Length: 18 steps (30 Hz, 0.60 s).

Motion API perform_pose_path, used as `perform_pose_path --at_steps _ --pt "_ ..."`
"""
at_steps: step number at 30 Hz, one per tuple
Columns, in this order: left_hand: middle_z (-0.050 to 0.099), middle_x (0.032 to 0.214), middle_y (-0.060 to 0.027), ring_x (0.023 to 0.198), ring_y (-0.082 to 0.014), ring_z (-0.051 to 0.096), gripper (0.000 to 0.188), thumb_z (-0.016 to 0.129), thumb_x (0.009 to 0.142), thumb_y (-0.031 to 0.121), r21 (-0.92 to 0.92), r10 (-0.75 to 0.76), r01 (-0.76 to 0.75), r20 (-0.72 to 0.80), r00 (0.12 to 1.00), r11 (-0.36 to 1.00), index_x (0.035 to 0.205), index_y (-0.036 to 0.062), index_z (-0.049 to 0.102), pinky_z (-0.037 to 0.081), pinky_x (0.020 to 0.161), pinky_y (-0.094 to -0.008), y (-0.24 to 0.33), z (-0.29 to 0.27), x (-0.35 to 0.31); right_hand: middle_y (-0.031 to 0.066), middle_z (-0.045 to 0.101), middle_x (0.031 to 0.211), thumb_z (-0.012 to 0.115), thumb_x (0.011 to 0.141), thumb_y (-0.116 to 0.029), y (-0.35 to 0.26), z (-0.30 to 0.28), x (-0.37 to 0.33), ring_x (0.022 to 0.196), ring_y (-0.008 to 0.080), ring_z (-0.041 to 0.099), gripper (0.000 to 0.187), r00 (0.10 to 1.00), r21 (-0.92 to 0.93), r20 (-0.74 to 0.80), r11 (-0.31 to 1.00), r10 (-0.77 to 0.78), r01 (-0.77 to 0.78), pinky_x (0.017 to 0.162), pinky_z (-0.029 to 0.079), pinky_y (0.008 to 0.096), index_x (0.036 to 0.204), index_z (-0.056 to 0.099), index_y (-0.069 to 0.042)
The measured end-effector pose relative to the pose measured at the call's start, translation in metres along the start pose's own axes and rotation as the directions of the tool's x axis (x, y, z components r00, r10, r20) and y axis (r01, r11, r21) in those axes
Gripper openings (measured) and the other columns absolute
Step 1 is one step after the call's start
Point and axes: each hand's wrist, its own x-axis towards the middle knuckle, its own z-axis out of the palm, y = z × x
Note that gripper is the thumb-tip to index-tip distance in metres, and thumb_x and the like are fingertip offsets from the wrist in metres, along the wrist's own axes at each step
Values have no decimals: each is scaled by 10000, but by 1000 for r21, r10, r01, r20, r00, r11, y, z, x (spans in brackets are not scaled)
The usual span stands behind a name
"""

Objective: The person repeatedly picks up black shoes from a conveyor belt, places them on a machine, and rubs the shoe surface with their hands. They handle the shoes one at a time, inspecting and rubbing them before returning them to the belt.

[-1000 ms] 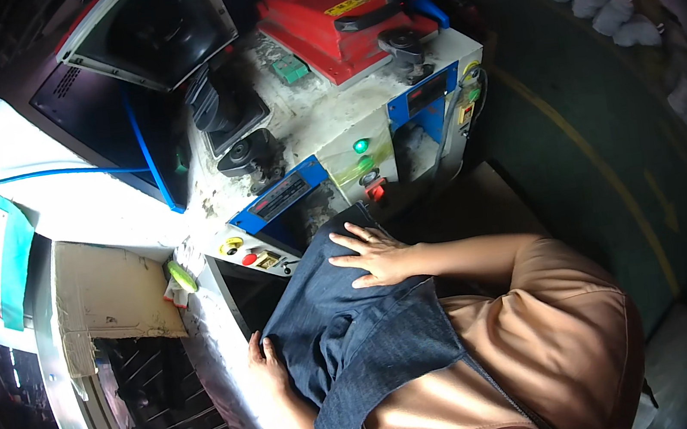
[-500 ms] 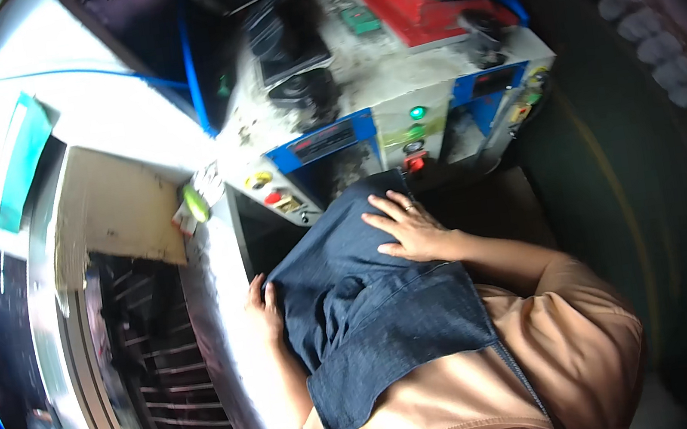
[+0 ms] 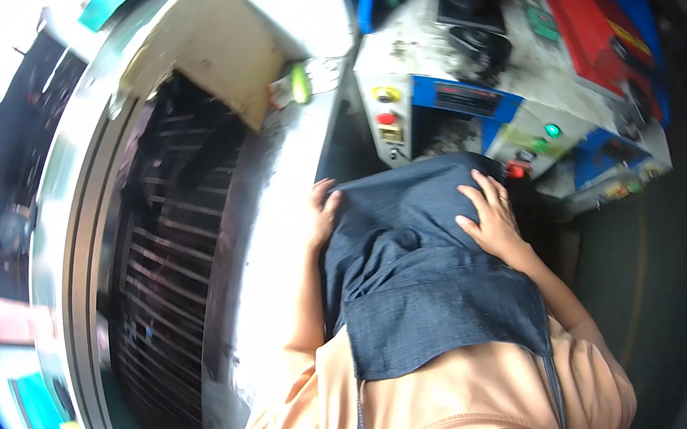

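A dark blue denim apron point(image 3: 435, 315) covers my chest and lap, its straps running over a peach-coloured shirt. My right hand point(image 3: 493, 219) lies on the apron over my right thigh, fingers spread and a ring on one of them. At the apron's left edge, by my left knee, rests my left hand point(image 3: 323, 215). Its thumb and fingers are apart, and I see nothing held in it. Both hands are open and touch only the cloth.
To my left runs a metal conveyor frame point(image 3: 263, 199) beside dark slatted rollers point(image 3: 168, 298), with a cream panel point(image 3: 204, 46) above. Ahead on the right stands a white and blue machine point(image 3: 468, 103) with buttons, a green light and a red cover point(image 3: 591, 21).
My view has turned left, so the machine now sits farther right and more of the conveyor shows. Both hands still rest on the apron.
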Motion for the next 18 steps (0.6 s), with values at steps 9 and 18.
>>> perform_pose_path --at_steps 9,18 --pt "686 1219 -137 1145 -324 630 349 660 900 299 80 116 -112 -53 992 990 1154 64 703 460 1017 -420 -3 -3 6 184 363 1488 754 812 -189 -4 5 10 1317 441 365 546 1000 -17 -24 1000 -8 8 1099 340 512 1300 527 -94" --pt "701 1142 -156 1119 -336 628 246 642 921 194 -240 50 -85 -150 987 967 1099 36 704 469 1008 -430 -4 -11 -3 202 388 1434 733 840 -208 -4 8 29 1292 451 383 439 998 -36 60 999 -6 8 1093 315 530 1211 538 -79"
